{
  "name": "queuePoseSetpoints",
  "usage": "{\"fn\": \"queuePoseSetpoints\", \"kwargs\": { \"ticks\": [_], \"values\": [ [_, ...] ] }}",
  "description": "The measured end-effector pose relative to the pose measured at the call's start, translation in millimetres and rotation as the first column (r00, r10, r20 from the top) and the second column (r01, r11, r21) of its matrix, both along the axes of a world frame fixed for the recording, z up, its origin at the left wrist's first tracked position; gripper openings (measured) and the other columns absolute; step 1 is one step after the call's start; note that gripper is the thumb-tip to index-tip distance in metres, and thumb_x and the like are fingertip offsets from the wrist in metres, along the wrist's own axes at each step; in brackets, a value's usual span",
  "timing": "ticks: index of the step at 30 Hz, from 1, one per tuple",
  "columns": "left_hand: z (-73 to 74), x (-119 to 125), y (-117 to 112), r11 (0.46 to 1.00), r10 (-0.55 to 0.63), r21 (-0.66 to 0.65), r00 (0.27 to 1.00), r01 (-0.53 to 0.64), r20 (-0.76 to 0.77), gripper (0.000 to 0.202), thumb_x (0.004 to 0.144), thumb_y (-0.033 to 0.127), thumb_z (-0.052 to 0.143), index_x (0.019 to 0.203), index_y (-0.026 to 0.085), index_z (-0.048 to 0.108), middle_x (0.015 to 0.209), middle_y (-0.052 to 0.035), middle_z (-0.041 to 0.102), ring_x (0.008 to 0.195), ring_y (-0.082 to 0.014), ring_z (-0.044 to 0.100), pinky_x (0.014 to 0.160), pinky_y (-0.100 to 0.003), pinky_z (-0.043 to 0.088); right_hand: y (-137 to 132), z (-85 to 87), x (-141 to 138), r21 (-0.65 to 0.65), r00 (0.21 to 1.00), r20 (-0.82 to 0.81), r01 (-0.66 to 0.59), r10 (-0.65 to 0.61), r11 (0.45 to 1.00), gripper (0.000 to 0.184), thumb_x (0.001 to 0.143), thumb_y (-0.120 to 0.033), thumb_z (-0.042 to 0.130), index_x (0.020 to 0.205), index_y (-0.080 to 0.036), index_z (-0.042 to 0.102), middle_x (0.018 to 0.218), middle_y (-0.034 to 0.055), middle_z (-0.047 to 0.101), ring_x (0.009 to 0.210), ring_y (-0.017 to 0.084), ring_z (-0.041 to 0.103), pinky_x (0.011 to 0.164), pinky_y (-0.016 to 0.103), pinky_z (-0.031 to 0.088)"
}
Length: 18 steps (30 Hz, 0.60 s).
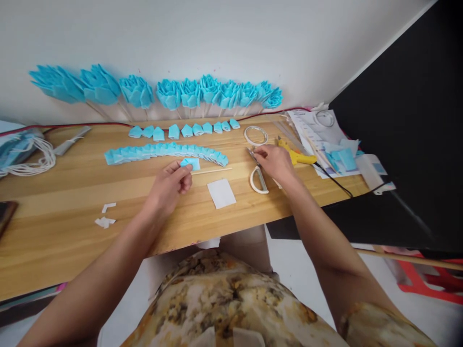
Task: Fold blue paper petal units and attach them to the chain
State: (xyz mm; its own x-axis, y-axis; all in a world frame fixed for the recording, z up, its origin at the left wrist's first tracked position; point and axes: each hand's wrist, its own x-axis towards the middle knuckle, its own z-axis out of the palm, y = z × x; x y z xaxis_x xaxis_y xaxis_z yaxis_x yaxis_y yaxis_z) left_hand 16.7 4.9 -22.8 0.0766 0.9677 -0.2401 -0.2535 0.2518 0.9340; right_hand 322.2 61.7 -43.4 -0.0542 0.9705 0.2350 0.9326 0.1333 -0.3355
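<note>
My left hand [170, 183] is closed in a pinch on a small folded blue paper piece [191, 164] at the end of a thin wooden stick [213, 170] that lies on the wooden table [72, 221]. My right hand [275, 163] rests on the white-handled scissors [257, 174], fingers curled over the blades. A white paper square [221, 193] lies between both hands. Behind them runs a curved row of folded blue petals [162, 151], and a shorter row of petals [184, 130] lies farther back.
Several blue paper flowers on sticks [159, 91] lean on the white wall. A yellow glue gun [297, 155] with black cord and a tape ring [255, 135] sit right of my hand. Paper scraps [104, 217] lie at the left; white cord [31, 159] at far left.
</note>
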Motion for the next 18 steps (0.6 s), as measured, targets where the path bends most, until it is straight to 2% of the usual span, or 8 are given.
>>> {"fn": "queuePoseSetpoints", "kwargs": {
  "ticks": [6, 10, 13, 16, 18],
  "values": [
    [-0.7, 2, 0, 1.000, -0.018, 0.021, 0.999, 0.019, -0.048, 0.027, 0.075, 0.031, 0.074, 0.069, 0.019, 0.051, 0.048, 0.0056, 0.049, 0.043, -0.0072, 0.039, 0.043, -0.020, 0.028, 1, -14.1, -5, 0.132, 0.998, -0.029, 0.055, -0.051, 0.990, 0.015, 0.087, -0.023, 0.059, 0.086, -0.020, 0.073, 0.088, 0.0088, 0.077, 0.081, 0.024, 0.068, 0.075, 0.036, 0.049],
    [-2.1, 2, -1, 0.999, -0.034, 0.020, 0.996, 0.036, -0.079, 0.026, 0.075, 0.032, 0.074, 0.071, 0.019, 0.052, 0.049, 0.0061, 0.050, 0.043, -0.0068, 0.039, 0.044, -0.020, 0.029, 4, -21.5, -5, 0.117, 0.993, -0.046, 0.113, -0.108, 0.987, 0.013, 0.088, -0.024, 0.057, 0.087, -0.020, 0.069, 0.086, 0.0110, 0.076, 0.080, 0.027, 0.068, 0.075, 0.039, 0.049],
    [-2.9, 2, -1, 0.998, -0.054, 0.032, 0.995, 0.057, -0.083, 0.025, 0.076, 0.032, 0.073, 0.071, 0.019, 0.053, 0.049, 0.0066, 0.050, 0.044, -0.0066, 0.039, 0.045, -0.020, 0.029, 7, -24.6, -2, 0.107, 0.979, -0.130, 0.170, -0.156, 0.980, 0.013, 0.090, -0.026, 0.055, 0.093, -0.019, 0.067, 0.085, 0.0125, 0.076, 0.080, 0.029, 0.069, 0.078, 0.042, 0.049],
    [-3.0, 2, -3, 0.996, -0.070, 0.042, 0.992, 0.074, -0.108, 0.023, 0.077, 0.032, 0.071, 0.070, 0.019, 0.053, 0.048, 0.0065, 0.049, 0.044, -0.0065, 0.038, 0.045, -0.021, 0.028, -2, -18.2, -9, 0.117, 0.955, -0.268, 0.167, -0.131, 0.979, 0.017, 0.093, -0.028, 0.052, 0.098, -0.020, 0.065, 0.086, 0.0111, 0.077, 0.077, 0.027, 0.070, 0.077, 0.043, 0.051],
    [-2.7, 3, -3, 0.995, -0.084, 0.036, 0.988, 0.090, -0.132, 0.022, 0.077, 0.030, 0.069, 0.069, 0.019, 0.053, 0.046, 0.0064, 0.048, 0.043, -0.0064, 0.036, 0.045, -0.021, 0.027, -16, -6.7, -25, 0.178, 0.949, -0.316, 0.083, -0.023, 0.981, 0.017, 0.095, -0.031, 0.052, 0.096, -0.022, 0.066, 0.088, 0.0086, 0.077, 0.073, 0.024, 0.069, 0.074, 0.040, 0.051]
  ]
}}
